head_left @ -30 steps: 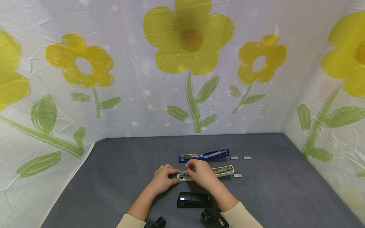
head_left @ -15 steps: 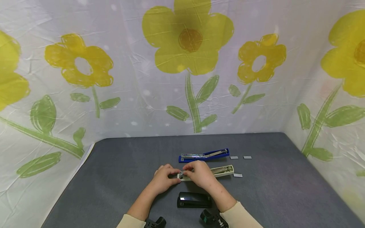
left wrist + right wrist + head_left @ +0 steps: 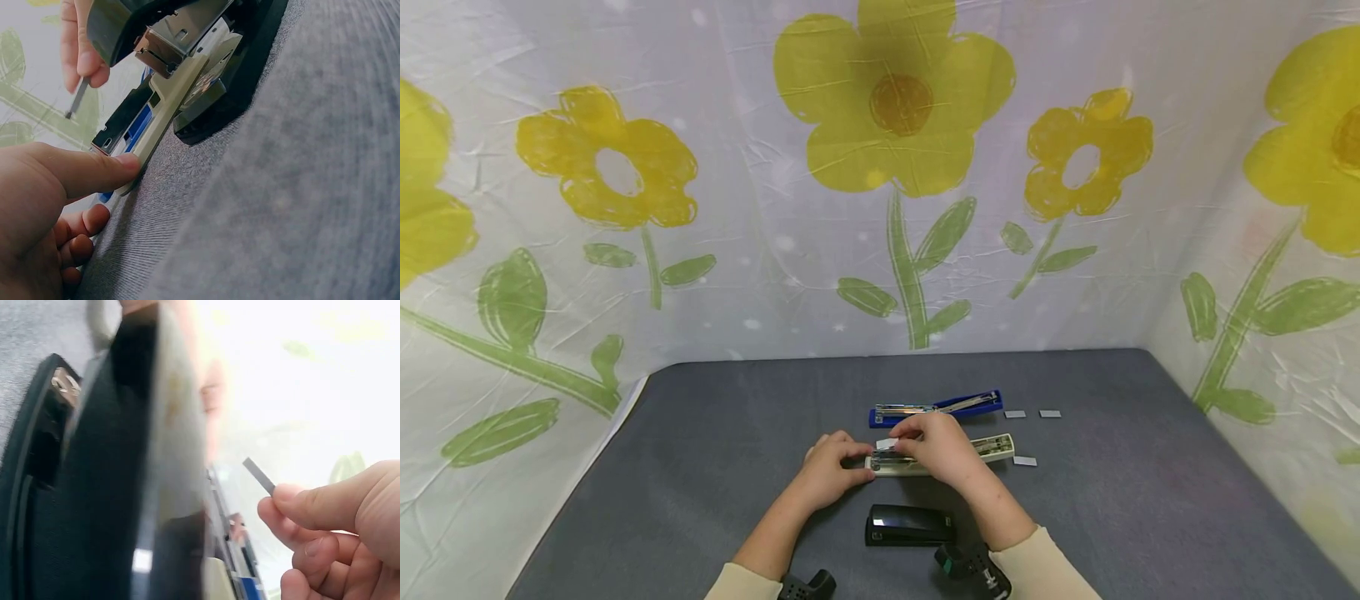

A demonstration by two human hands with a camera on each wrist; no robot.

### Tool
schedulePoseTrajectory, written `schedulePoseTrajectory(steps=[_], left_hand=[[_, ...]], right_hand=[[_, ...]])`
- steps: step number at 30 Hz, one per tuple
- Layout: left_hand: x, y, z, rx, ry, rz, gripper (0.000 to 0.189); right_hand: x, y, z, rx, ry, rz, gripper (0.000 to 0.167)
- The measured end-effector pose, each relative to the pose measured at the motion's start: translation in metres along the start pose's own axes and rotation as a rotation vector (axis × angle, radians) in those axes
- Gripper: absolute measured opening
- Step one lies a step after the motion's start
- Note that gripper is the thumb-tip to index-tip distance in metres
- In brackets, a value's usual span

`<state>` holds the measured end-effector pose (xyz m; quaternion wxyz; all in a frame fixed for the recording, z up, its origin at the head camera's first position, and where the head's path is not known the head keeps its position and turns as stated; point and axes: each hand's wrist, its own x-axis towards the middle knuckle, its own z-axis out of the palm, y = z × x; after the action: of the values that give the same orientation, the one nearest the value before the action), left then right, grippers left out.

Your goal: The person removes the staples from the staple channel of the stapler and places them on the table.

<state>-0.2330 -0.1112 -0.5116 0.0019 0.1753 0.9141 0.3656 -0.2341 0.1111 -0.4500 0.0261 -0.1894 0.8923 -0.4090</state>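
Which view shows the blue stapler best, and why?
The head view: the blue stapler lies there open, nearly whole, slightly covered by the right hand. The left wrist view shows only blue slivers; the right wrist view, just a blue patch.

Cream stapler [image 3: 904, 468], blue stapler [image 3: 917, 409], black stapler [image 3: 910, 526]; grey table [image 3: 700, 467]; yellow-flowered backdrop [image 3: 737, 208].

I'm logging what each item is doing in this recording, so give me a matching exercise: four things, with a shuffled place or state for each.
1. blue stapler
2. cream stapler
3. black stapler
4. raised staple strip

A. in front of the other staplers
B. pinched in the right hand
C. behind the other staplers
D. held at one end by the left hand

Pairs: 1-C, 2-D, 3-A, 4-B
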Motion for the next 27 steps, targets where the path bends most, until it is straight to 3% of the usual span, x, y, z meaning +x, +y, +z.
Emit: schedulePoseTrajectory(steps=[15,27], left_hand=[[-0.001,0.004,0.0,0.007,0.022,0.019,0.029],[0.0,0.001,0.002,0.016,0.029,0.011,0.029]], right_hand=[[-0.008,-0.003,-0.047,0.088,0.128,0.13,0.014],[-0.02,0.015,-0.091,0.132,0.081,0.159,0.017]])
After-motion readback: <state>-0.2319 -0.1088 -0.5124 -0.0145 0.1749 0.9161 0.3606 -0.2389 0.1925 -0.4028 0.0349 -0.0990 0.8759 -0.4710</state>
